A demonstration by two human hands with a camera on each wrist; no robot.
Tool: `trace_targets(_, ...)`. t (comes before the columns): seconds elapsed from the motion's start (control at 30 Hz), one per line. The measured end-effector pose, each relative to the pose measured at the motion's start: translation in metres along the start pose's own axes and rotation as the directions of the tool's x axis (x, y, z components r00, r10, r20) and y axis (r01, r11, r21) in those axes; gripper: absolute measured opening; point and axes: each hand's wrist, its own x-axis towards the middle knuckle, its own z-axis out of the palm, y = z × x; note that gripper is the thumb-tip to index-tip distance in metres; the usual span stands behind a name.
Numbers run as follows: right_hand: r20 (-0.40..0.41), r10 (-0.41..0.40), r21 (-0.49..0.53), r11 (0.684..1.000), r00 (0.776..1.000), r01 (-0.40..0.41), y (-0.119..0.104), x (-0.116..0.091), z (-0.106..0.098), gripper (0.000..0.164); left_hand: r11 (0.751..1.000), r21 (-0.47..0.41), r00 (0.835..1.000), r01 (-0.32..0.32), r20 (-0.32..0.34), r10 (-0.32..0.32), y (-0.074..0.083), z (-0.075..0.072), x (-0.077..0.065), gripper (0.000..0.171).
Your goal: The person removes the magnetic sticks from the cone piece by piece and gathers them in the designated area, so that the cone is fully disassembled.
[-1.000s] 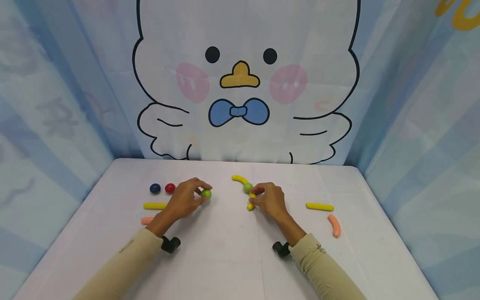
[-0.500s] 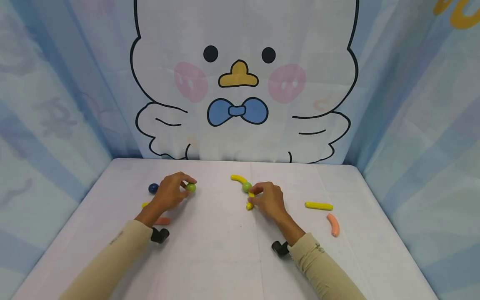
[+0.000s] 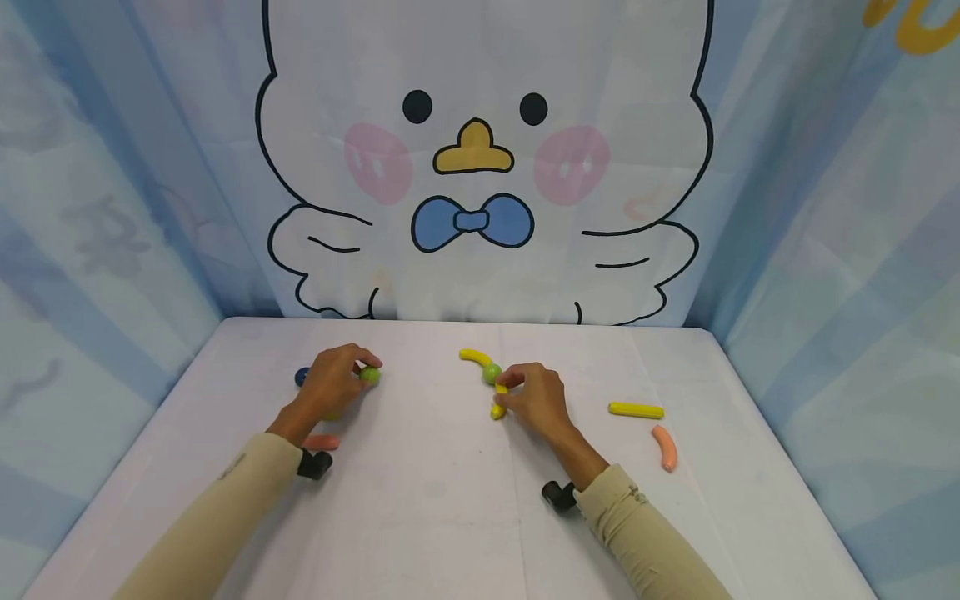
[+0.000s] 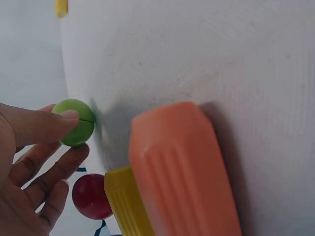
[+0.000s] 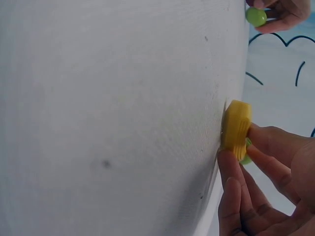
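Note:
My left hand (image 3: 333, 379) pinches a green ball (image 3: 370, 376) between thumb and fingers at the left of the table. The left wrist view shows that ball (image 4: 75, 123) with a seam round it, and a red ball (image 4: 92, 196) close under the fingers. At the table's middle, my right hand (image 3: 538, 400) pinches a yellow stick (image 5: 237, 128) standing against the tabletop's far part. A second green ball (image 3: 491, 373) touches or nearly touches its upper end. Beyond this ball a curved yellow stick (image 3: 474, 356) extends up and left.
Below the left hand lie an orange stick (image 4: 182, 167) and a yellow stick (image 4: 125, 199). A dark blue ball (image 3: 301, 377) shows partly behind that hand. On the right side rest a straight yellow stick (image 3: 636, 410) and a curved orange one (image 3: 664, 448). Printed curtains surround the white table (image 3: 420, 517).
The left hand has carried its green ball leftward, covering the red ball and part of the blue one in the head view. The right hand stays at the yellow stick.

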Motion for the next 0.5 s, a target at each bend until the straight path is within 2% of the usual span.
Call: trace_targets(0.5, -0.001, -0.01, -0.01, 1.0, 1.0, 0.01, -0.0003, 0.0003, 0.0009, 0.018, 0.998, 0.056, 0.999, -0.02, -0.032, 0.021, -0.0052, 0.0031, 0.0007, 0.036)
